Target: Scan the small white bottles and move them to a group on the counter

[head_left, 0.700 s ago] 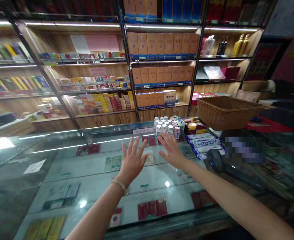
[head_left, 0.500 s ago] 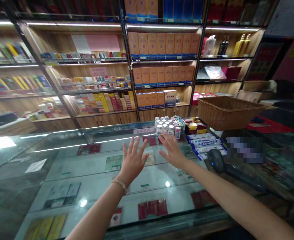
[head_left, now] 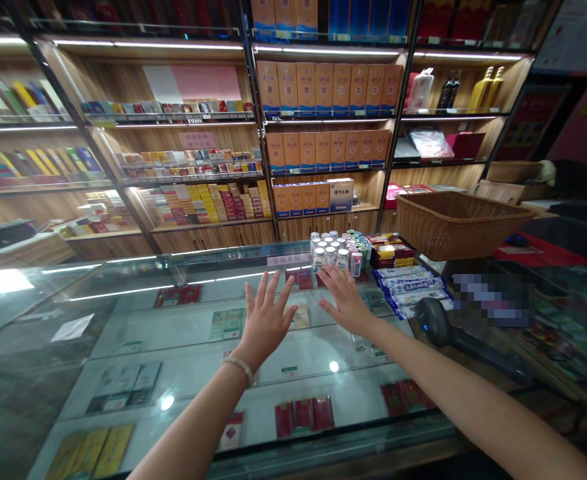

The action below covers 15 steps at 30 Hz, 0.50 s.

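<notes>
Both hands are stretched out over a glass display counter [head_left: 173,347] with flat packs lying inside it. My left hand [head_left: 266,323] has its fingers spread and holds nothing; a pale beaded bracelet [head_left: 238,365] circles that wrist. To its right, my right hand [head_left: 346,303] is also spread and bare, its fingertips just in front of a cluster of small white-capped containers [head_left: 330,247]. Blue-and-white packets [head_left: 413,290] lie to the right of it. Whether either palm touches the glass I cannot tell.
A wicker basket [head_left: 458,223] stands at the back right, beside red and yellow packs [head_left: 390,250]. A dark handheld scanner [head_left: 468,340] lies near my right forearm. Behind the counter rise shelves with orange boxes [head_left: 323,87] and small packs.
</notes>
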Each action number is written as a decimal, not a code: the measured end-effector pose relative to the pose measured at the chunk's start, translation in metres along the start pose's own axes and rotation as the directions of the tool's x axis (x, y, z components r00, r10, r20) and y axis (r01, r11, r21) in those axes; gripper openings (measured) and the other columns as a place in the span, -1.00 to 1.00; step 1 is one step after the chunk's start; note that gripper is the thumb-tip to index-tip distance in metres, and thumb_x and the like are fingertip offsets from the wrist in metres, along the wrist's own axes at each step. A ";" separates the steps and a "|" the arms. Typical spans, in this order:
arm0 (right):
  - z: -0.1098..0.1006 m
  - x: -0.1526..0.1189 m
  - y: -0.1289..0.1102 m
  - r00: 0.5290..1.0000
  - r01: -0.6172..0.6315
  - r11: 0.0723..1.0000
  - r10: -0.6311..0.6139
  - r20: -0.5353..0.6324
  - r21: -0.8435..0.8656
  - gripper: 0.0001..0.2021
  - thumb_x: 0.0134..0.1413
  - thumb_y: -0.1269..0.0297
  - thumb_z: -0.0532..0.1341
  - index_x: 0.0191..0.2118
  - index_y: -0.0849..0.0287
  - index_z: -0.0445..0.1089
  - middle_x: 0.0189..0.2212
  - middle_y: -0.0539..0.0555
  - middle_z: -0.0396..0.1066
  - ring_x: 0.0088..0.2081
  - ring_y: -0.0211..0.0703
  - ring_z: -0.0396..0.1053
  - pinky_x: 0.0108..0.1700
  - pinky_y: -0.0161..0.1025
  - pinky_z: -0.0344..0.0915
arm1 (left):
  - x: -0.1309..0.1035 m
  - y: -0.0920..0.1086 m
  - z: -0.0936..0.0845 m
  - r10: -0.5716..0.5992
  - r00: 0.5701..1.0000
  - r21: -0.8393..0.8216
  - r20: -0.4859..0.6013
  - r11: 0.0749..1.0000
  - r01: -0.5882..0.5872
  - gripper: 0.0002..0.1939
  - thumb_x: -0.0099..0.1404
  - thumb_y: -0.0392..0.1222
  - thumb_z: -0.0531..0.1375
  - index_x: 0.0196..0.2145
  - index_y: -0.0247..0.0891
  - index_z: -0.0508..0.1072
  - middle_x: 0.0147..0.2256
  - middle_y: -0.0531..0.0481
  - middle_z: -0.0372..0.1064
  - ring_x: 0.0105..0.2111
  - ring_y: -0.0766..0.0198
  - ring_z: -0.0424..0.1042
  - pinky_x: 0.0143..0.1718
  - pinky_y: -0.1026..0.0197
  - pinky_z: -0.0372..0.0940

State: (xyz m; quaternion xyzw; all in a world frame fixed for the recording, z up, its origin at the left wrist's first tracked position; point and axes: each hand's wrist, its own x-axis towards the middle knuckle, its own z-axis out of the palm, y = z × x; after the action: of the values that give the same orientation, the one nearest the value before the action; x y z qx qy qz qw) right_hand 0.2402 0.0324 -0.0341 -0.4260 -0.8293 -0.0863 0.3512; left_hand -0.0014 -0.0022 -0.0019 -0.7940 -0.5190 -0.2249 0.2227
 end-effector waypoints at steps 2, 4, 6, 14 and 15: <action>0.000 0.000 0.000 1.000 0.000 1.000 0.000 -0.001 0.007 -0.35 0.42 -0.02 -0.05 0.49 -0.03 -0.25 0.48 0.17 -0.10 0.49 0.01 -0.22 0.46 0.27 -0.24 | 0.000 0.000 0.001 -0.001 1.000 -0.003 0.002 1.000 0.001 -0.42 0.50 -0.01 0.01 0.41 -0.12 0.13 0.43 -0.22 -0.04 0.45 -0.19 -0.14 0.37 -0.49 -0.22; 0.000 0.000 -0.001 1.000 0.002 1.000 -0.002 -0.002 0.019 -0.36 0.42 -0.02 -0.05 0.48 0.00 -0.20 0.47 0.19 -0.09 0.49 0.02 -0.21 0.45 0.27 -0.24 | 0.000 0.000 0.001 -0.001 1.000 -0.007 0.004 1.000 0.001 -0.42 0.50 -0.01 0.02 0.40 -0.13 0.14 0.43 -0.23 -0.03 0.44 -0.20 -0.13 0.37 -0.49 -0.23; -0.001 -0.001 0.000 1.000 0.000 0.999 0.001 -0.005 0.036 -0.38 0.42 -0.01 -0.05 0.47 0.02 -0.15 0.46 0.21 -0.07 0.48 0.03 -0.19 0.45 0.28 -0.23 | 0.000 0.000 0.001 -0.004 1.000 -0.019 0.012 1.000 0.004 -0.42 0.49 -0.02 0.02 0.41 -0.13 0.13 0.43 -0.23 -0.03 0.45 -0.20 -0.13 0.37 -0.49 -0.23; -0.031 0.026 -0.019 0.959 0.015 0.924 0.095 -0.268 0.382 -0.65 0.30 0.07 0.16 0.12 0.05 0.29 0.16 0.20 0.39 0.27 0.00 0.26 0.32 0.13 0.16 | 0.004 -0.003 -0.005 0.029 0.966 -0.209 0.258 0.978 0.026 -0.47 0.48 -0.03 0.04 0.33 -0.22 0.26 0.28 -0.21 0.29 0.36 -0.11 0.15 0.36 -0.32 0.04; -0.040 0.033 -0.026 0.941 0.012 0.905 0.133 -0.311 0.425 -0.75 0.26 0.11 0.19 -0.01 0.03 0.34 0.10 0.18 0.42 0.23 0.00 0.30 0.28 0.11 0.21 | 0.004 -0.003 -0.006 0.053 0.953 -0.234 0.300 0.972 0.020 -0.50 0.48 -0.02 0.05 0.29 -0.22 0.32 0.26 -0.20 0.33 0.34 -0.10 0.18 0.36 -0.32 0.05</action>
State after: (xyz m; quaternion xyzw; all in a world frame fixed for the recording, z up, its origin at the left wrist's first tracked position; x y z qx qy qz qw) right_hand 0.2274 0.0202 0.0212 -0.3452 -0.7430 0.0348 0.5723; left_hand -0.0033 -0.0018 0.0061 -0.8442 -0.5101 -0.1580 0.0468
